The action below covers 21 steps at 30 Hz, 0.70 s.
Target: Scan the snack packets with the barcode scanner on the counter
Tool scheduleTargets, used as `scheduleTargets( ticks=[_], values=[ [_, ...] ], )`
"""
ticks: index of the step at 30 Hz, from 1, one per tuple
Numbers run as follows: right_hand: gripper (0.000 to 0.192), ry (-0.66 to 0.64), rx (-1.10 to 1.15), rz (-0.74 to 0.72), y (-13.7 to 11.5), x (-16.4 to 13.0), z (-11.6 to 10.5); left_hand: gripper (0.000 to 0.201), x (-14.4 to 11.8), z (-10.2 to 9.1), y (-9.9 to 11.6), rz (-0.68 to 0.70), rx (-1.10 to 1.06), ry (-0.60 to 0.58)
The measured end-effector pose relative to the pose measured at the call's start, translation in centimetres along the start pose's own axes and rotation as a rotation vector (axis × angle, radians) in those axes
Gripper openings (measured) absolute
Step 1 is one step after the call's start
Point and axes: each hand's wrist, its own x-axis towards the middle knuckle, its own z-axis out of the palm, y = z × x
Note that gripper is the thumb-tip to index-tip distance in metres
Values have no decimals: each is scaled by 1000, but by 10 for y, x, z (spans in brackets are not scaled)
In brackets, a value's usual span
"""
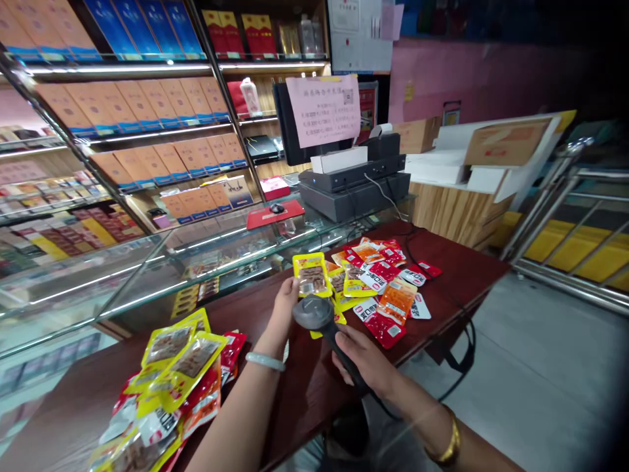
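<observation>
My left hand [286, 303] grips a yellow-edged snack packet [312, 275] by its left side, with a clear window and a small white label facing me. In my right hand [362, 359] is a black barcode scanner [314, 313], held by its handle, its head just below the packet. Beyond the hands lies a pile of snack packets: yellow ones, red ones [381, 321] and orange ones [397, 298]. Near my left forearm is a second heap, with yellow packets [192, 360] over red and orange ones.
The dark red table [289, 406] borders a glass display counter [162, 269]. A cash register [354, 193] with a screen [289, 124] stands behind, near a mouse [276, 208] on a red pad. The scanner's cable hangs by the table edge. A metal railing [574, 216] stands right.
</observation>
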Motion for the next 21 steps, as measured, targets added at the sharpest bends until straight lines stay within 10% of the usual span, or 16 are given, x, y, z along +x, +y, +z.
scheduleTargets(
  ticks=[4,14,21],
  values=[
    [58,30,16,27,-4,-8,-1,35,-14,-7,3,-10,63,-58],
    [54,-173,-41,94,8,6,51,41,-108,-140,-3,-17,491,46],
    [58,-316,-85,101,21,27,110,56,-131,-212,11,-123,1259,291]
  ],
)
